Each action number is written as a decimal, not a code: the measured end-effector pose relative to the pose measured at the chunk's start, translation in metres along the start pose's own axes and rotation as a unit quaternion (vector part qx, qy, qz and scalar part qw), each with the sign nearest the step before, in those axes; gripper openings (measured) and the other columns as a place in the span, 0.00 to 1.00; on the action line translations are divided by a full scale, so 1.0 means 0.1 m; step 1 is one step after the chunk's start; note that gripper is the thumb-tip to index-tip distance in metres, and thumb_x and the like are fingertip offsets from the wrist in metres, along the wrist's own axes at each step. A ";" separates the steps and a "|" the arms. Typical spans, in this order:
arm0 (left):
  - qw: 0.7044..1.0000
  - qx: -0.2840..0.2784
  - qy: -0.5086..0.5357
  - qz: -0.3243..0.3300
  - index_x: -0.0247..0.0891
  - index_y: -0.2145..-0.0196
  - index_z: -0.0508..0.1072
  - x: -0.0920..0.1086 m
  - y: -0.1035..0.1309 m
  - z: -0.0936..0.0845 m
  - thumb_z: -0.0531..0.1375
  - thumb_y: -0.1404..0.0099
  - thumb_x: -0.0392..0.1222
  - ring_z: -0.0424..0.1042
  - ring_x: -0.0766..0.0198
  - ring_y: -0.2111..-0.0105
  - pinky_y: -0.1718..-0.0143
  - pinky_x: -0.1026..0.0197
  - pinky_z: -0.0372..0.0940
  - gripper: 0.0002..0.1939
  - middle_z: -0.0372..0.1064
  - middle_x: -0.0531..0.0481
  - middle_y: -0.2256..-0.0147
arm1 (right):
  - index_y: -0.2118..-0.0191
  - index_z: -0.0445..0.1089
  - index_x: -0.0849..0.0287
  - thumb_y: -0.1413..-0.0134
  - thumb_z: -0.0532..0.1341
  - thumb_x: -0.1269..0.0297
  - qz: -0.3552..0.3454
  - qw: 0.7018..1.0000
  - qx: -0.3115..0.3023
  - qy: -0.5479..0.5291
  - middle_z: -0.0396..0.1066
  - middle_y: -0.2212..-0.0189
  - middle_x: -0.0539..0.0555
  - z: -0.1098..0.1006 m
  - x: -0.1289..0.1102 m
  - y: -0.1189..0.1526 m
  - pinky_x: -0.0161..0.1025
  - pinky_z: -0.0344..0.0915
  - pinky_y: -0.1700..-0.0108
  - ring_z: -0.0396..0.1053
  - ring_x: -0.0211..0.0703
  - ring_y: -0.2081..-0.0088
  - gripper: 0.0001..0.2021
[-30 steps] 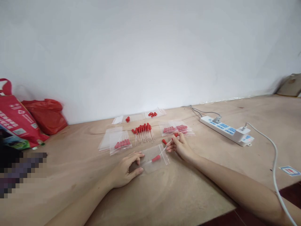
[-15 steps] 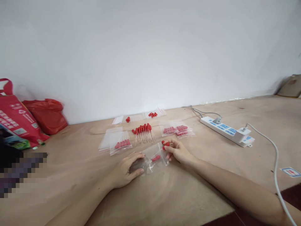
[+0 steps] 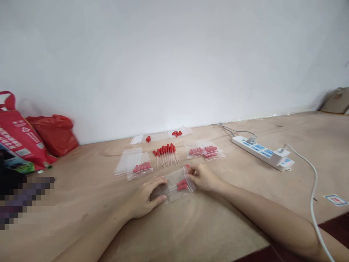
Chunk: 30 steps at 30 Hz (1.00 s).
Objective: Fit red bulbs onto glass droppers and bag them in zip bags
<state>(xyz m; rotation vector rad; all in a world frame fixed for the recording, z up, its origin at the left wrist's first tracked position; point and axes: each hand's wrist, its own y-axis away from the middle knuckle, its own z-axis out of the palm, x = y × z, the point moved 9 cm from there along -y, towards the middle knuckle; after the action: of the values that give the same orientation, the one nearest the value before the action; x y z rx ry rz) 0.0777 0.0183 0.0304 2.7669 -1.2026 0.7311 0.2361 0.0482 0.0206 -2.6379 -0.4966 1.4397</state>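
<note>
A small clear zip bag [image 3: 176,194] lies in front of me with red-bulbed droppers [image 3: 182,185] inside. My left hand [image 3: 147,194] rests at the bag's left end, thumb and fingers spread apart and touching its edges. At the bag's mouth, on the right, my right hand [image 3: 200,176] is pinched closed; a bit of red bulb [image 3: 187,166] shows at its fingertips, the rest hidden. Beyond the bag lies a row of loose droppers [image 3: 165,151] with red bulbs and clear stems.
Filled zip bags [image 3: 211,151] lie to the right, another [image 3: 141,167] beside flat bags [image 3: 125,160] to the left. Loose red bulbs [image 3: 177,133] are near the wall. A power strip [image 3: 261,151] with a white cable [image 3: 313,203] stands right; red bags [image 3: 54,133] stand left.
My right hand has shifted slightly at the bag's mouth, and less red shows at its fingertips. Another red bulb now shows inside the bag. My left hand has stayed put.
</note>
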 end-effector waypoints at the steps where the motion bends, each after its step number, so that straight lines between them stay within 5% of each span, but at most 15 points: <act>1: 1.000 -0.001 -0.001 -0.002 0.41 0.53 0.62 0.00 0.00 0.00 0.53 0.40 0.46 0.61 0.56 0.50 0.49 0.51 0.55 0.18 0.63 0.46 0.51 | 0.76 0.65 0.60 0.56 0.57 0.71 -0.019 0.998 0.037 0.048 0.67 0.77 0.50 -0.11 -0.03 -0.02 0.32 0.59 0.72 0.63 0.35 0.74 0.02; 3: 1.000 -0.001 -0.004 -0.005 0.40 0.53 0.62 -0.01 0.00 0.00 0.54 0.40 0.46 0.61 0.55 0.50 0.49 0.51 0.56 0.18 0.63 0.46 0.51 | 0.71 0.66 0.60 0.59 0.60 0.69 -0.016 0.989 0.086 0.122 0.67 0.71 0.53 -0.28 0.01 -0.05 0.35 0.59 0.66 0.64 0.40 0.68 0.04; 6: 1.000 -0.006 -0.012 -0.005 0.40 0.52 0.62 -0.01 0.00 0.01 0.54 0.40 0.47 0.60 0.55 0.49 0.49 0.51 0.55 0.19 0.63 0.45 0.50 | 0.65 0.65 0.60 0.62 0.63 0.64 0.037 0.986 0.058 0.154 0.67 0.70 0.54 -0.27 0.20 -0.08 0.36 0.58 0.67 0.64 0.43 0.67 0.14; 11: 1.000 -0.010 -0.016 -0.004 0.41 0.52 0.62 -0.02 0.01 0.02 0.53 0.40 0.47 0.59 0.56 0.48 0.48 0.52 0.55 0.19 0.62 0.46 0.50 | 0.68 0.65 0.60 0.58 0.58 0.72 0.049 0.986 0.053 0.150 0.67 0.73 0.55 -0.28 0.30 -0.09 0.35 0.56 0.69 0.65 0.43 0.69 0.07; 19: 1.000 -0.009 -0.001 -0.010 0.42 0.51 0.62 -0.06 0.01 0.02 0.54 0.40 0.47 0.58 0.55 0.48 0.47 0.50 0.53 0.19 0.62 0.46 0.49 | 0.49 0.50 0.59 0.50 0.51 0.68 0.122 0.971 0.148 -0.139 0.57 0.83 0.43 -0.52 0.45 -0.03 0.32 0.56 0.84 0.57 0.34 0.86 0.21; 30: 1.000 -0.009 0.002 -0.005 0.41 0.52 0.63 -0.02 0.00 0.02 0.54 0.40 0.47 0.59 0.55 0.48 0.47 0.49 0.53 0.19 0.63 0.46 0.50 | 0.55 0.49 0.54 0.54 0.53 0.69 0.141 0.914 0.243 -0.294 0.55 0.78 0.44 -0.39 0.55 0.03 0.35 0.65 0.83 0.62 0.34 0.83 0.18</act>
<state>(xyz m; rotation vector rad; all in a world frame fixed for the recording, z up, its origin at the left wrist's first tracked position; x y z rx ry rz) 0.0771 0.0190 0.0282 2.7541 -1.1887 0.7200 0.2968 0.0662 -0.0025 -1.9153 0.2131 2.1165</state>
